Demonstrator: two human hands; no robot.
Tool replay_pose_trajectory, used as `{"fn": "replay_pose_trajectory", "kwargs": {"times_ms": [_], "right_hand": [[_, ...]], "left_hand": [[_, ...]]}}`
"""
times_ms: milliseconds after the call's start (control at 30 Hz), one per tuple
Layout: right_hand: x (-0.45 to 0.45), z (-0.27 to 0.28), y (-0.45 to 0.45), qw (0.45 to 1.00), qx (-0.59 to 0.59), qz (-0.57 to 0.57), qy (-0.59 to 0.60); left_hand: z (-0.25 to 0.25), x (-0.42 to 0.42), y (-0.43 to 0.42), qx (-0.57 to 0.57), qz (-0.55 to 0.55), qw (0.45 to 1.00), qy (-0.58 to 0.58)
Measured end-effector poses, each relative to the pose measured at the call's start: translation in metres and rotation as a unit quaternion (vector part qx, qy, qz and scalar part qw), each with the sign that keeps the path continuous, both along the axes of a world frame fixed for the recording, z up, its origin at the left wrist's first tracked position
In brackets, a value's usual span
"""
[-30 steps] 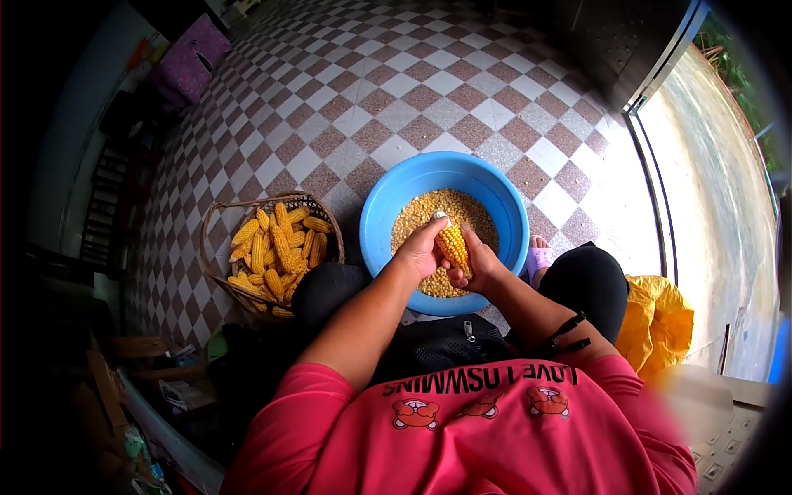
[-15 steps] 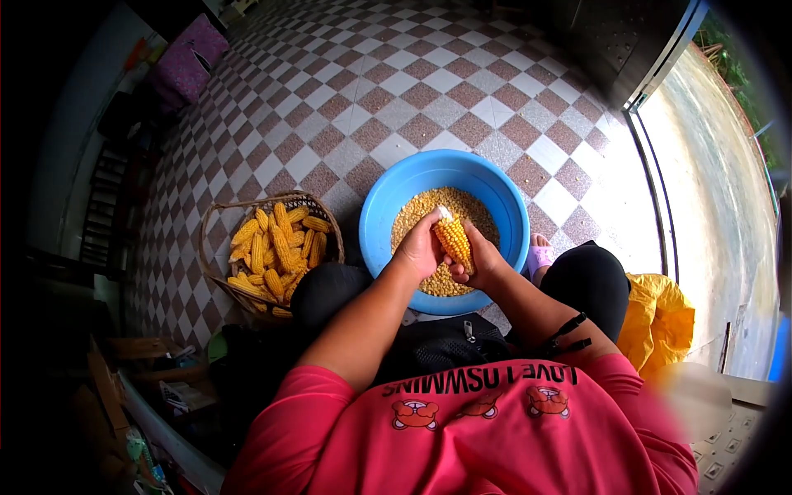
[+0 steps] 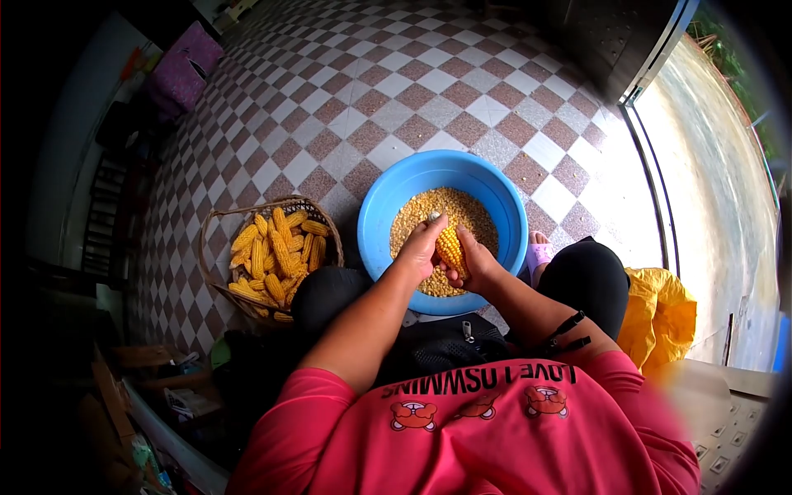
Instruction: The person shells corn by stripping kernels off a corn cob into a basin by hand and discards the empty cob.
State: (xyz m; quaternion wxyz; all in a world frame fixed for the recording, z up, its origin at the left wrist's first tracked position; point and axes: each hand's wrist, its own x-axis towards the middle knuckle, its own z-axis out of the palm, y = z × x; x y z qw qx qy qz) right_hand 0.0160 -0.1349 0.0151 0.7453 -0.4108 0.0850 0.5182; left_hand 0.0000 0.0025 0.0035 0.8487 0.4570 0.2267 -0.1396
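Observation:
An ear of corn (image 3: 451, 250) with yellow kernels and a pale bare tip is held in both hands over a blue basin (image 3: 371, 206). My left hand (image 3: 420, 249) wraps around its left side, the thumb near the pale tip. On the right side, my right hand (image 3: 476, 261) has its fingers closed around the lower part of the ear. Loose corn kernels (image 3: 437, 202) cover the bottom of the basin beneath the hands.
A woven basket (image 3: 209, 256) full of corn ears (image 3: 276, 247) stands left of the basin. To the right are a foot in a pink sandal (image 3: 539, 252) and a yellow sack (image 3: 657, 318). An open doorway lies at far right.
My left thumb has moved up over the pale tip of the ear, and both hands have shifted slightly. The ear stays in both hands. The view has turned a little.

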Motion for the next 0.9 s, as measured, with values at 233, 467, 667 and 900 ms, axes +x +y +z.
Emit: {"fn": "replay_pose_trajectory", "kwargs": {"times_ms": [233, 467, 667, 900], "right_hand": [[0.002, 0.001, 0.000, 0.998, -0.044, -0.023, -0.023], [0.007, 0.008, -0.005, 0.999, -0.027, -0.024, -0.013], [0.010, 0.013, -0.007, 0.999, -0.014, -0.045, -0.006], [0.010, 0.003, -0.006, 0.999, -0.032, -0.022, -0.007]], "left_hand": [[0.006, 0.001, 0.006, -0.020, 0.006, 1.000, 0.015], [0.007, 0.004, 0.017, -0.112, -0.013, 0.994, -0.001], [0.013, 0.002, 0.017, -0.175, -0.034, 0.984, -0.026], [0.001, 0.001, 0.008, -0.117, -0.050, 0.989, -0.069]]}}
